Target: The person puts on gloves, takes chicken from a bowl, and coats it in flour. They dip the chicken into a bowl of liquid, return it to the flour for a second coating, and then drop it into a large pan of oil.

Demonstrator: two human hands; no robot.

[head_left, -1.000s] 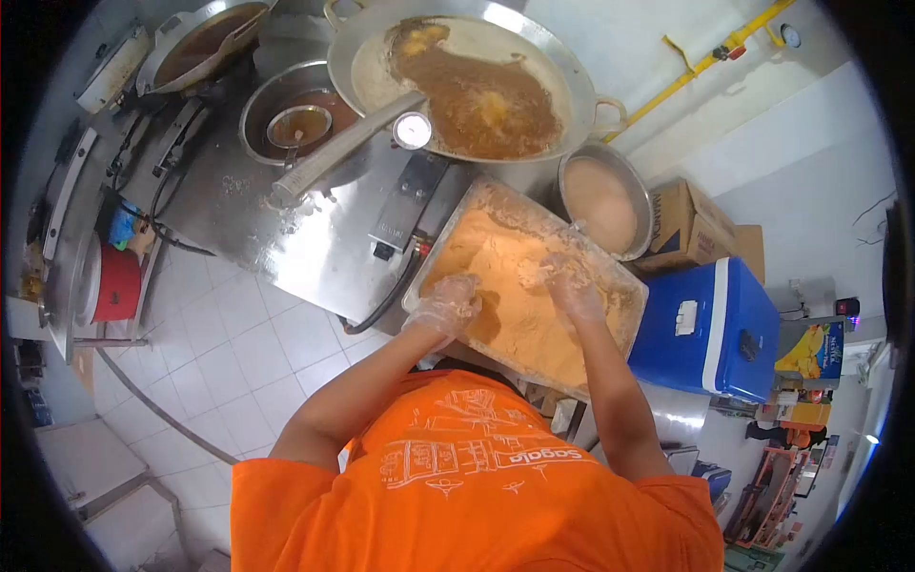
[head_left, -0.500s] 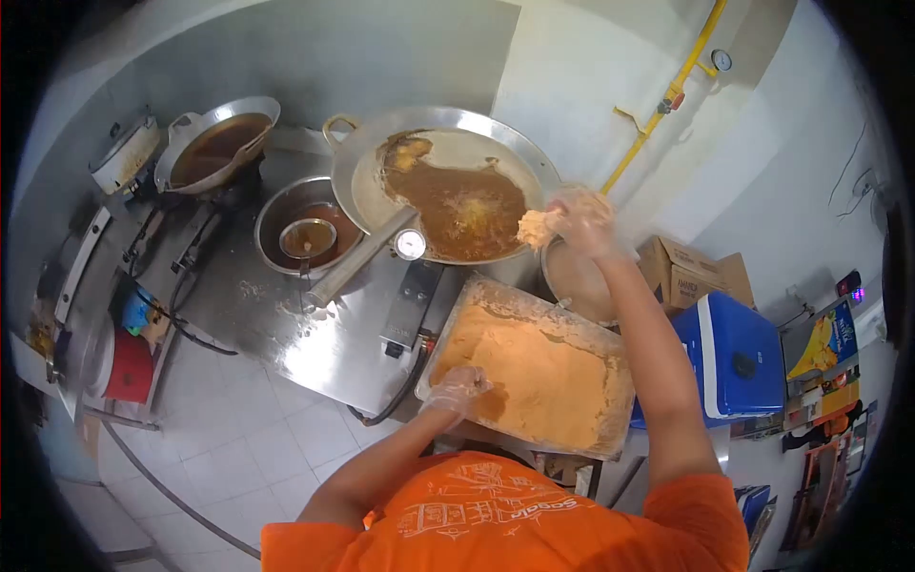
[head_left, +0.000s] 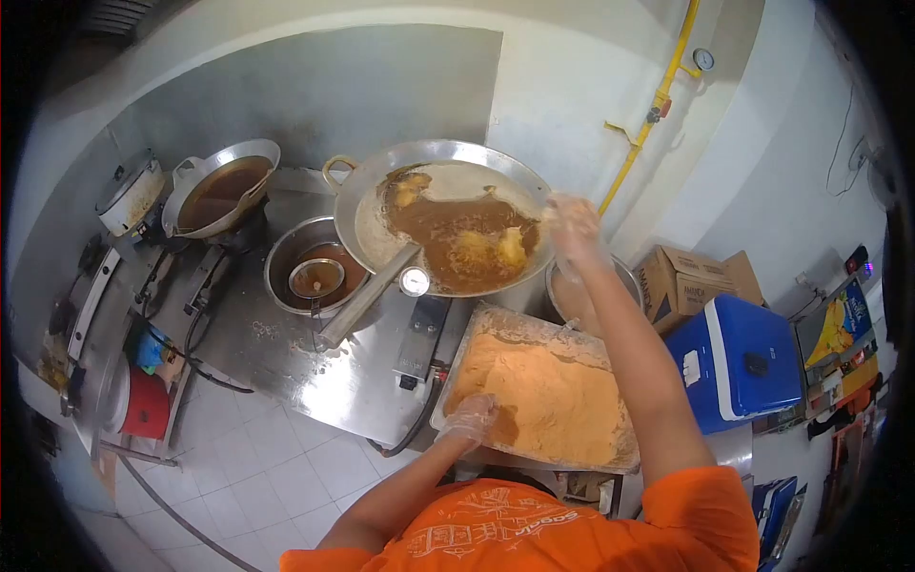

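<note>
My right hand, in a clear glove dusted with breading, is over the right rim of the large wok. Its fingers look loosely apart, somewhat blurred, with no piece visible in them. Near that rim a pale coated piece lies in the bubbling brown oil, beside another frying piece. My left hand, also gloved, rests at the left side of the tray of orange breading. Its fingers are curled together; whatever they hold, if anything, is hidden.
A long handle and round gauge lie at the wok's front. Left are a steel pot with a strainer and a second wok. Right stand a bowl, a cardboard box and a blue cooler.
The coated piece that was in my right hand is gone from it, and a pale piece now shows in the oil. My left hand stays by the tray. The view has shifted slightly.
</note>
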